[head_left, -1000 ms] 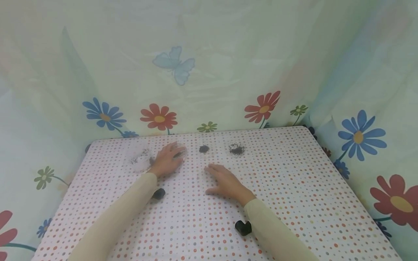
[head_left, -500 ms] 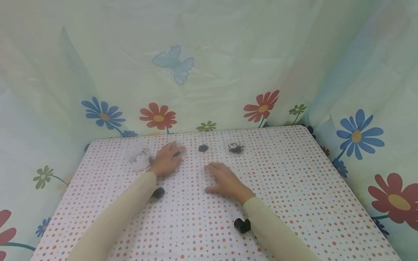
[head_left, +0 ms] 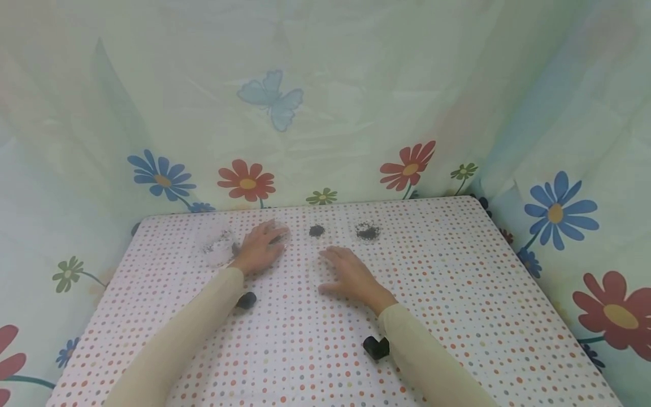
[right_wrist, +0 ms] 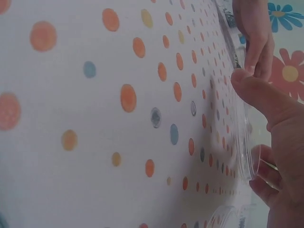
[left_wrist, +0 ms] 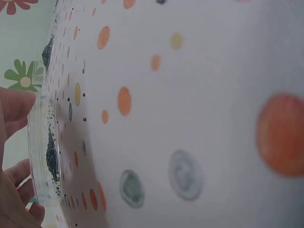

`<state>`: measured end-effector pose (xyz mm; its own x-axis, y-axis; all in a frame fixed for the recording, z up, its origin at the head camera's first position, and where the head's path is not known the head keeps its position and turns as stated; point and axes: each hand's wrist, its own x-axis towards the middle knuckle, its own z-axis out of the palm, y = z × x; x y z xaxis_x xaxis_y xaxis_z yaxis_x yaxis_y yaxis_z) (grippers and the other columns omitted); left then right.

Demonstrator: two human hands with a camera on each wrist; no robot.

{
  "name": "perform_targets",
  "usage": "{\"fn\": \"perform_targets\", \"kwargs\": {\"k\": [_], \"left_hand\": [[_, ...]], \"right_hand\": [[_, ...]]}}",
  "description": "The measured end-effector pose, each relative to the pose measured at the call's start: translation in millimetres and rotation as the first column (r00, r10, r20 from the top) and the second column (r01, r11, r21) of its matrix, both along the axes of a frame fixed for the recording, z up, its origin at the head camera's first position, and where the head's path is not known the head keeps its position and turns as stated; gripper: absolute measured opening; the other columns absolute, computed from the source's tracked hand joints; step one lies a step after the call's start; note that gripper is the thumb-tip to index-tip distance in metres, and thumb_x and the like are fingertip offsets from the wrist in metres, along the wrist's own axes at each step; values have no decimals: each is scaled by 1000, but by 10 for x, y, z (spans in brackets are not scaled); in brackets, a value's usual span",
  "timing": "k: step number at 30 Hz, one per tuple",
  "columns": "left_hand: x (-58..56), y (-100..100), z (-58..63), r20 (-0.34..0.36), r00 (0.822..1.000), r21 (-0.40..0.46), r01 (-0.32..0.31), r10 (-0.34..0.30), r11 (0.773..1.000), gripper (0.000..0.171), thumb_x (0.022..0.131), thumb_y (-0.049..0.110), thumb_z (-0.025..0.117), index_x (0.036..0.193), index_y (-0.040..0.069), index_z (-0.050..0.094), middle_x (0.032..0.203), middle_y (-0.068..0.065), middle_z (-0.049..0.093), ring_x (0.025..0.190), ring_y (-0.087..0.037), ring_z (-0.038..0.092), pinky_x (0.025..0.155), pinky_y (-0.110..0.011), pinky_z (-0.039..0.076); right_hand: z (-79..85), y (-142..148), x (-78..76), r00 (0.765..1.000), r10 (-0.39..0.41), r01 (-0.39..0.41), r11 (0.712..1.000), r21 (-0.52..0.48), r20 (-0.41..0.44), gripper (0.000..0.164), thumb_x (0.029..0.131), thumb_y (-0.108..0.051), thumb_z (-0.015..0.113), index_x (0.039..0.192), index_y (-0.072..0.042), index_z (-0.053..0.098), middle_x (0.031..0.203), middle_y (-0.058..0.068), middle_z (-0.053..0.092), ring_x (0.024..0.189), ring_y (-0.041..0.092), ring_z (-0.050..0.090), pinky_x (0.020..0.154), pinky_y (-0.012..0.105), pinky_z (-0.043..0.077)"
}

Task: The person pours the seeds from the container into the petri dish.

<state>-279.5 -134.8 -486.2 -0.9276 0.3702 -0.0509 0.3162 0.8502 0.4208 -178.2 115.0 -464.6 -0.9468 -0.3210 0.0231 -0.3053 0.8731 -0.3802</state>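
My left hand (head_left: 260,247) reaches to the back of the table and grips a clear petri dish (left_wrist: 39,142) by its sides. Black granules (left_wrist: 51,154) lie heaped in that dish. Farther right, my right hand (head_left: 351,277) holds a second clear petri dish (right_wrist: 241,137) between thumb and fingers. No granules show in this one; it stays low over the cloth. Between and beyond the hands stands another dish with a small black heap (head_left: 316,230).
Two more petri dishes with black granules stand in the back row, a left dish (head_left: 217,251) beside my left wrist and a right dish (head_left: 367,232). A dotted cloth (head_left: 447,271) covers the table. Flowered curtains (head_left: 325,113) enclose the back and sides. Black camera mounts (head_left: 376,347) sit at both wrists.
My right hand has shifted slightly forward, toward the back row. The left hand keeps its place on its dish.
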Motion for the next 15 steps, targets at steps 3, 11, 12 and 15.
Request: {"fn": "perform_targets", "kwargs": {"k": [3,11,12,15], "left_hand": [[3,-7,3,0,1000,4,-3,3,1000,47,91,42,46,137,38,37,154,-1,17,142,-28,12,112,-58,12],[-22,-19,-34,-19,1000,12,-7,7,1000,47,91,43,47,137,40,36,154,0,17,142,-28,14,111,-59,14],[-24,-18,-40,-20,1000,10,-5,5,1000,47,91,44,46,137,40,36,154,0,17,142,-28,14,111,-59,15],[-23,-11,-37,-13,1000,13,-3,4,1000,47,91,44,46,136,41,36,154,0,17,142,-27,13,110,-59,15]], "right_hand": [[-3,3,-23,1000,3,-3,1000,0,-14,81,69,-49,73,137,-19,41,144,7,38,133,25,34,110,44,30],[-8,28,-92,999,-5,5,1000,-2,-44,81,68,-50,73,136,-17,42,144,8,38,132,27,35,110,45,29],[-7,36,-99,999,-10,9,1000,-5,-46,81,69,-50,73,136,-17,42,144,7,38,132,26,35,111,44,29],[1,56,-106,998,-22,21,999,-27,-54,81,69,-50,73,135,-16,44,143,8,39,132,26,35,110,45,29]]}}
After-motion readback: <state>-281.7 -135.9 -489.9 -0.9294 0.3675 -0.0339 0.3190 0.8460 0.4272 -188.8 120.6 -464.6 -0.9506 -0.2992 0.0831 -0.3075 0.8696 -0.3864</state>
